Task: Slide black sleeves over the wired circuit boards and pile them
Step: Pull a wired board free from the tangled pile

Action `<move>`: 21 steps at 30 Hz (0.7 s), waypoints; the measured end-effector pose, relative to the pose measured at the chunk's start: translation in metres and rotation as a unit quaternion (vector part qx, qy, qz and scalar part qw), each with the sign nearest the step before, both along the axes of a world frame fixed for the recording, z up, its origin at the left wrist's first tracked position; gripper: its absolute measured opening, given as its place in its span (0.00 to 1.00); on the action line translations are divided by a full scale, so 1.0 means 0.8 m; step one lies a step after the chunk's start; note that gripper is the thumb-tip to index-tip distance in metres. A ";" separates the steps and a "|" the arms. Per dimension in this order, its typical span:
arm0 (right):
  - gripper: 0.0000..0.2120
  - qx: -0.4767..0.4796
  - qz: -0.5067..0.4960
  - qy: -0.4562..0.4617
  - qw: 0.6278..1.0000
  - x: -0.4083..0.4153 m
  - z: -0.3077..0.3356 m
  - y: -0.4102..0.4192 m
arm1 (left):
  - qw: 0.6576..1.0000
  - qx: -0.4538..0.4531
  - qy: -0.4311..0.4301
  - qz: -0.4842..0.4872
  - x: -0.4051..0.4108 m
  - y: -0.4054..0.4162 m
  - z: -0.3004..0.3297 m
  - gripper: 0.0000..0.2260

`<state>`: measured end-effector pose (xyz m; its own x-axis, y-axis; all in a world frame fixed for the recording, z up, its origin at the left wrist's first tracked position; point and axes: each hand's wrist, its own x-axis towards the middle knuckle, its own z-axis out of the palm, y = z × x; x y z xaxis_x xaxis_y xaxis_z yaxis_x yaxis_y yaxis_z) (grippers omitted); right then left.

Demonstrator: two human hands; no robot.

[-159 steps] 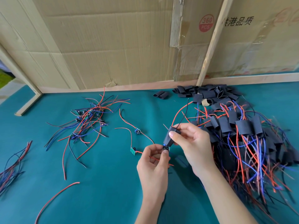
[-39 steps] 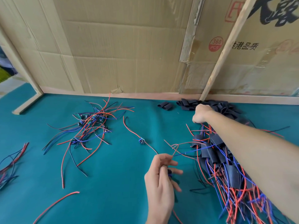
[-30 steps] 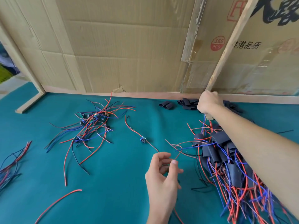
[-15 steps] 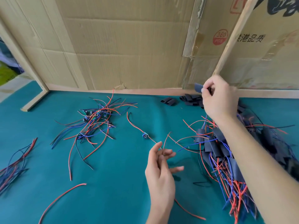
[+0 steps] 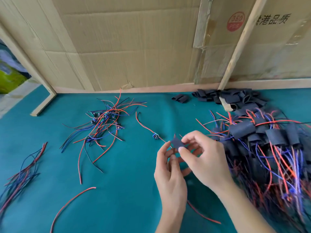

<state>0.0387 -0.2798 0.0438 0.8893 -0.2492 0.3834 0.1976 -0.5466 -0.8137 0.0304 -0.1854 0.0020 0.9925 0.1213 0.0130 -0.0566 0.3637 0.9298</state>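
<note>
Near edge: a loose red wire (image 5: 72,201) lies on the green mat (image 5: 117,190). Just above it, both hands meet mid-table. Right hand (image 5: 204,161) pinches a flat black sleeve (image 5: 176,142) between thumb and forefinger. Left hand (image 5: 170,172) has fingers curled up to the sleeve's lower end, probably holding a board's wires; the board itself is hidden, so I cannot tell for sure what it grips. Judged step: opening the sleeve and feeding the board in.

Risks: the sleeve is pressed flat, so the board could catch on its mouth; thin wires could bend or slip out of the left fingers; a snag with the done pile (image 5: 269,148), just to the right, could drag finished pieces along.

Further back: one bare board (image 5: 155,136) with its wire, then a tangle of unsleeved boards (image 5: 102,121) at left, a wire bundle (image 5: 23,172) at far left. Spare sleeves (image 5: 232,98) sit against the cardboard wall (image 5: 134,47).
</note>
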 end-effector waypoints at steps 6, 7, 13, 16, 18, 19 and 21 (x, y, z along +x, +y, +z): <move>0.06 0.050 0.091 0.060 0.993 -0.012 0.002 -0.005 | 0.999 0.047 -0.014 0.012 0.001 0.002 0.000 0.15; 0.07 0.061 0.102 0.075 0.990 -0.012 0.002 -0.009 | 0.998 0.054 -0.016 0.008 0.000 0.001 0.000 0.15; 0.10 0.083 0.129 0.105 0.983 -0.012 0.002 -0.020 | 0.996 0.091 -0.016 0.000 -0.001 0.004 -0.001 0.17; 0.12 0.125 0.117 0.114 0.979 -0.013 0.005 -0.028 | 0.997 0.073 -0.014 -0.017 -0.001 0.001 0.004 0.15; 0.13 0.172 0.125 0.126 0.969 -0.012 0.007 -0.037 | 0.998 0.053 -0.017 -0.008 -0.001 0.000 0.006 0.13; 0.14 0.197 0.128 0.133 0.963 -0.011 0.008 -0.043 | 0.999 0.039 -0.017 -0.001 -0.001 0.000 0.007 0.14; 0.17 0.235 0.117 0.137 0.955 -0.009 0.010 -0.053 | 1.000 0.016 -0.017 0.007 0.001 0.000 0.006 0.15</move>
